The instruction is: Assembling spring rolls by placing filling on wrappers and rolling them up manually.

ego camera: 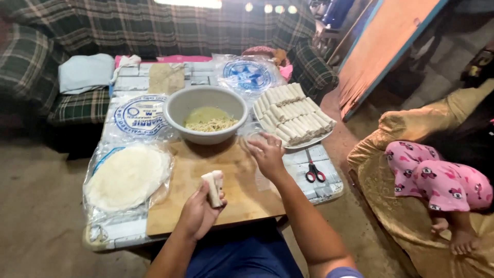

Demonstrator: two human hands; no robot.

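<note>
My left hand (198,211) grips a rolled white wrapper (213,187), held upright over the wooden board (242,177). My right hand (266,153) reaches forward with its fingers spread, its fingertips in a small clear cup (251,135) beside the bowl. A grey bowl (206,110) of pale shredded filling sits at the board's far edge. To its right a white plate (309,141) carries several finished rolls (293,113), stacked in layers. A stack of round flat wrappers (127,177) lies on an opened plastic bag at the left.
Red-handled scissors (314,172) lie on the table's right side. Wrapper packets (140,116) (248,75) lie behind the bowl. A plaid sofa (77,31) stands beyond the low table. A person in pink patterned trousers (437,177) sits at the right on a gold cushion.
</note>
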